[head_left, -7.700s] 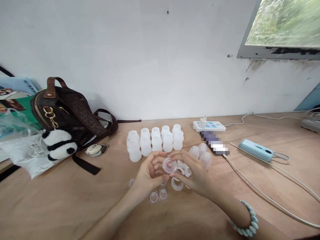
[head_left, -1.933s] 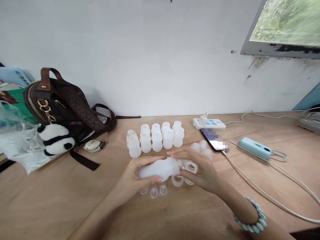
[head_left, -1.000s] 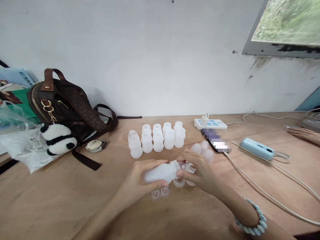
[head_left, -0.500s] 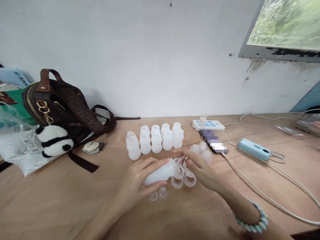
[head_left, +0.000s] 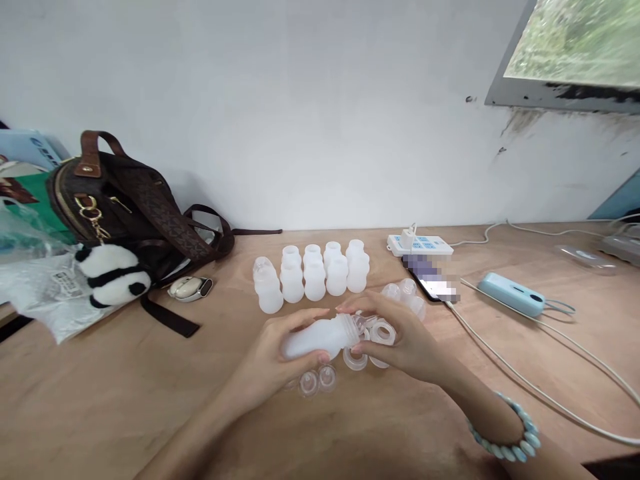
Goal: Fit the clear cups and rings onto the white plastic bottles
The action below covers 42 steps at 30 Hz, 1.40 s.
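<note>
no text, label or number is legible anywhere.

Soft, even daylight fills the scene, bright without harshness; the grey-framed window (head_left: 575,60) at the upper right is the visible source, and the greenery behind it is smeared and washed out. The white plaster wall (head_left: 300,113) is evenly lit. The brown leather handbag (head_left: 125,207) throws a faint, diffuse shadow onto the wall behind it. The pale wooden table (head_left: 100,400) carries only weak shadows and no glare. Wide-angle distortion bends the table edge and the window frame near the borders. The dark smartphone (head_left: 433,283) has a pixelated patch over its screen.
</note>
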Motion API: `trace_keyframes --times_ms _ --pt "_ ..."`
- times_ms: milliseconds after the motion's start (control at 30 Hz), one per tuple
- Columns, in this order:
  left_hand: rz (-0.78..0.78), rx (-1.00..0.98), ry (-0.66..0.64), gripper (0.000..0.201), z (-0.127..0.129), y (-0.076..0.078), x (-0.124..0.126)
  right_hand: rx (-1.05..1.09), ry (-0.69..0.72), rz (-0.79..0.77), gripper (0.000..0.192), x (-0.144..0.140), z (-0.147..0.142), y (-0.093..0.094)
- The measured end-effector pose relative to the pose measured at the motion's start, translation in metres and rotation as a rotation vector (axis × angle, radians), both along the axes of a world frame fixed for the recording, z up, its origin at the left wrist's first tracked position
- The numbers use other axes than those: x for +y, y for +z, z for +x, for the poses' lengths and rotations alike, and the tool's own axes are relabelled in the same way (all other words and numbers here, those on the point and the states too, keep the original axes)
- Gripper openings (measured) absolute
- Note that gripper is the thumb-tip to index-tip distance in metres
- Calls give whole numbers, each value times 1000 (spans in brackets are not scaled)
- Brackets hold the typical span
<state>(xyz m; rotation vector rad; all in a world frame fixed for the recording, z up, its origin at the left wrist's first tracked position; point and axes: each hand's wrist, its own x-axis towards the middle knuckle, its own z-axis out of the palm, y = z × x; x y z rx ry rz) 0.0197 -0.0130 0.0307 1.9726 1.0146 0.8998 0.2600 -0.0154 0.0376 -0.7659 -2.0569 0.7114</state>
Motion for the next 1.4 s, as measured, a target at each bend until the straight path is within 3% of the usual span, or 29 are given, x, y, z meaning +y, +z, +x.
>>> trace_keyframes --times_ms 100,200,300,400,467,533,633,700,800,967,1133,1200,1300,1333,1400 --pt "-95 -39 -3 40 0 2 1 13 19 113 33 -1 -2 0" --pt "-239 -94 -93 33 0 7 2 25 54 150 31 -2 -3 -1" --pt "-372 -128 -165 35 -1 11 2 24 72 169 33 -3 -4 0" --pt "-393 -114 -178 39 -2 11 2 29 56 163 31 -4 -4 1" --pt "-293 -71 -139 40 -1 7 1 13 4 128 32 -5 -5 1" --pt "-72 -9 -71 42 1 2 0 -5 -90 49 37 -5 -6 -2" --pt "327 91 -12 49 2 -8 -1 47 -228 -153 40 -4 -11 -10" --pt "470 135 3 49 2 -11 -2 137 -222 -323 41 -4 -16 -15" --pt "501 147 71 46 2 -10 -2 240 -91 -468 52 -2 -19 -17" --pt "422 130 137 44 0 -2 -2 176 77 -475 75 4 -10 -8" --pt "381 121 175 42 -2 -1 0 105 217 -587 55 1 -2 -5" --pt "367 128 176 41 -2 0 1 96 66 -452 41 -2 0 -4" --pt "361 128 165 40 -1 0 0 86 -229 28 21 -3 1 0" --pt "362 125 155 40 0 0 0 40 -244 163 18 -3 2 2" --pt "379 120 123 39 1 -2 -2 -70 -159 297 30 -1 2 5"
